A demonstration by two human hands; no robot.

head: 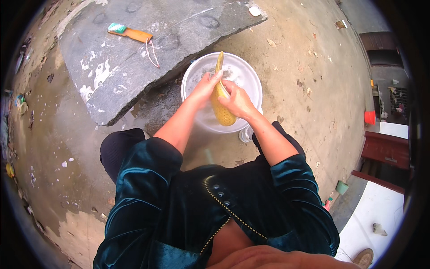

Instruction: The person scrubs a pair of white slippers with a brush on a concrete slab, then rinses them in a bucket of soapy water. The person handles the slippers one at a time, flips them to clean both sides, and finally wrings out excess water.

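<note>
Over a round white plastic basin (pixel 250 114) of cloudy, sudsy water, both my hands grip a long yellow item (pixel 222 112) with a dotted surface and a pale edge; it looks like a slipper or shoe, but I cannot tell for sure. My left hand (pixel 205 88) holds its narrower upper part, the thumb along it. My right hand (pixel 237 100) is closed around its right side, lower down. The broad rounded end points towards me. On the stone slab (pixel 134 70) lies a wooden-handled scrubbing brush (pixel 132 33) with green and white bristles and a string loop.
A white piece, perhaps soap (pixel 254 11), lies on the slab's far right corner. A clear plastic container (pixel 246 134) stands against the basin's near right side. Suds spot the slab. The concrete floor (pixel 295 87) carries leaf litter; a red bucket (pixel 370 117) is far right.
</note>
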